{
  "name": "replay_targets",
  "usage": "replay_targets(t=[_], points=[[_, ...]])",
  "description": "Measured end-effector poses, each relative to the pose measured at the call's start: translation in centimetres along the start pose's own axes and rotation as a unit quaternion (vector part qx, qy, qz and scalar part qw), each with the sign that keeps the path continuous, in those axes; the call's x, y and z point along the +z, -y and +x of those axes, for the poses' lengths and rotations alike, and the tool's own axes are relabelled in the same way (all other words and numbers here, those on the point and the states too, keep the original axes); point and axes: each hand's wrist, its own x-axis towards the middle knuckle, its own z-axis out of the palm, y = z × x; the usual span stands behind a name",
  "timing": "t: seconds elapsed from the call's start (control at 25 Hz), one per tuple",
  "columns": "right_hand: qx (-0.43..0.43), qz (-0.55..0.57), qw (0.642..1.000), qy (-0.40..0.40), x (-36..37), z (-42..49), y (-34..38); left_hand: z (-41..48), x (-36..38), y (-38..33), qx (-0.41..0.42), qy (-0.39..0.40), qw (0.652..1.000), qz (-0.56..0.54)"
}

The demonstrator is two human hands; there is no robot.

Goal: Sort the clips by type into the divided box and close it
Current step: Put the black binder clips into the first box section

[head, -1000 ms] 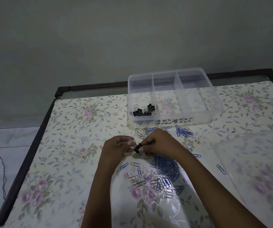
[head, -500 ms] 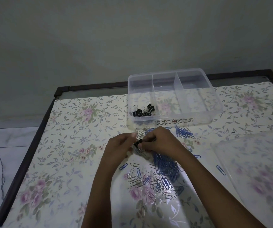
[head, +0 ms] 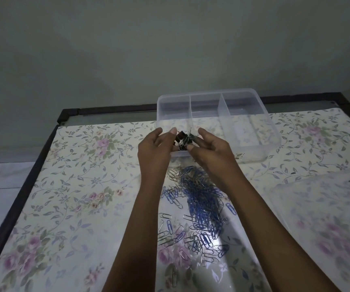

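Sort is at an early stage, I judge. Binder clips [head: 182, 140] sit in the left compartment of the box [head: 272, 131]; the other two look empty. My left hand [head: 156, 148] and right hand [head: 211, 149] flank them, each grip spread, pinching nothing I can make out. Blue and silver paper clips [head: 201, 197] lie mixed on the bench [head: 85, 165]. Lid [head: 328, 218] is off, at right. Both remain to do.

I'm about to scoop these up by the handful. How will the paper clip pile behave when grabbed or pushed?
The paper clip pile looks interlocked, so a grab will probably lift a tangled clump of blue and silver. The clips are thin wire, likely light. On the glossy table cover, pushed clips may slide and scatter.
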Motion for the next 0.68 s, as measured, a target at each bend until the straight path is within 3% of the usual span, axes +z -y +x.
replay_targets(t=[0.12,0.24,0.44,0.56,0.68], points=[[0.023,0.056,0.998,0.015,-0.3,0.0,0.2,-0.1,0.5,0.6,0.042,0.014,0.998,0.051],[-0.016,-0.004,1.000,0.019,-0.4,0.0,0.2,-0.2,0.2,1.2,0.105,-0.003,0.987,0.119],[-0.091,-0.105,0.986,-0.090,-1.6,-0.5,0.0,0.3,-0.9,2.1,0.123,0.033,0.980,0.153],[-0.132,-0.272,0.942,-0.146,-3.4,-1.2,-0.8,0.6,-1.5,2.9,0.114,0.107,0.982,0.105],[-0.131,-0.435,0.876,-0.159,-5.6,-1.4,-1.9,0.5,-1.5,3.4,0.141,0.114,0.981,0.064]])
